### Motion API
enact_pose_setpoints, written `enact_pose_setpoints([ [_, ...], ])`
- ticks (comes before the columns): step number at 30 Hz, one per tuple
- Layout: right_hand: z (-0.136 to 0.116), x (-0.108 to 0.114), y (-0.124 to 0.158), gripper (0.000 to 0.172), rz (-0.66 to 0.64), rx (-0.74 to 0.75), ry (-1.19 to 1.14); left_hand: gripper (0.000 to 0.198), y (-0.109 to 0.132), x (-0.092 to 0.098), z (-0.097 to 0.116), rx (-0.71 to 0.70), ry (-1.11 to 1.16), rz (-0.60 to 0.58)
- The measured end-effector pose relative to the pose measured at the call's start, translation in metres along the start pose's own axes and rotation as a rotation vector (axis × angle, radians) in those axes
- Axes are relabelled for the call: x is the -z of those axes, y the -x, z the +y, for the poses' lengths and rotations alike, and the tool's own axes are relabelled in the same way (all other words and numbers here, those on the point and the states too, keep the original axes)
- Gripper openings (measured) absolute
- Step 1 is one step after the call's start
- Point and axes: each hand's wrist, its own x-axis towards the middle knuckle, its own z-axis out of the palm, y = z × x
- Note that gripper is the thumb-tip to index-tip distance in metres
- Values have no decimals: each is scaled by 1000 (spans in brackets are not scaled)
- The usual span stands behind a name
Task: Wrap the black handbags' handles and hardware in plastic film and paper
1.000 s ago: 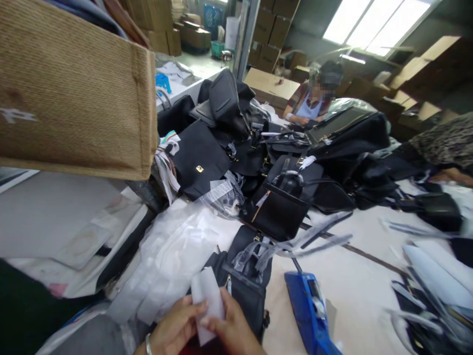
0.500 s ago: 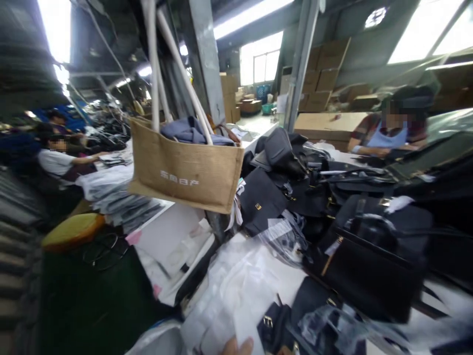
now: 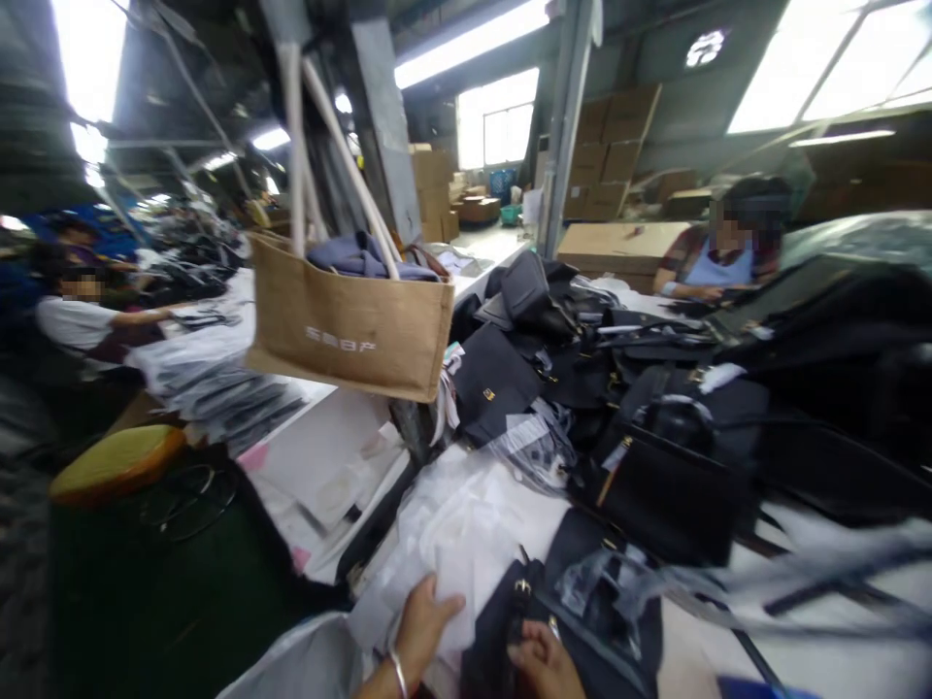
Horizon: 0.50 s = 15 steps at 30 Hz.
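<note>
My left hand (image 3: pixel 424 626), with a bangle on the wrist, rests at the bottom of the view with its fingers curled over a white sheet of foam wrap (image 3: pixel 466 529). My right hand (image 3: pixel 545 663) is beside it, fingers bent against the top edge of a black handbag (image 3: pixel 582 592) with a gold buckle and clear plastic round its straps. Whether the right hand grips the bag or only touches it is unclear.
A heap of black handbags (image 3: pixel 655 388) covers the table ahead. A jute tote (image 3: pixel 349 330) hangs at the left. A yellow stool (image 3: pixel 116 461) stands on the floor. One person sits across the table (image 3: pixel 717 257), another at the far left (image 3: pixel 87 316). Cardboard boxes (image 3: pixel 618 146) are stacked behind.
The view swung left and up, then settled a little lower. My hands, which held a white sheet together a second ago, now lie apart: left on the foam wrap, right on the bag.
</note>
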Motion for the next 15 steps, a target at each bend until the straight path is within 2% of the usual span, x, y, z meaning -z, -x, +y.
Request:
enact_pose_setpoints([
  [2,-2,4,2,30,16,-69,-195,39,-14,5,5,-48,12,-50],
  [7,-13,2,0,25,62,-38,-417,47,-49,-1,9,-65,56,-222],
  [10,-20,-6,-2,22,54,-5,-477,44,-50,-17,9,-26,91,-350],
  [15,-28,-10,-2,35,148,77,-353,42,-35,-41,16,57,155,-601],
])
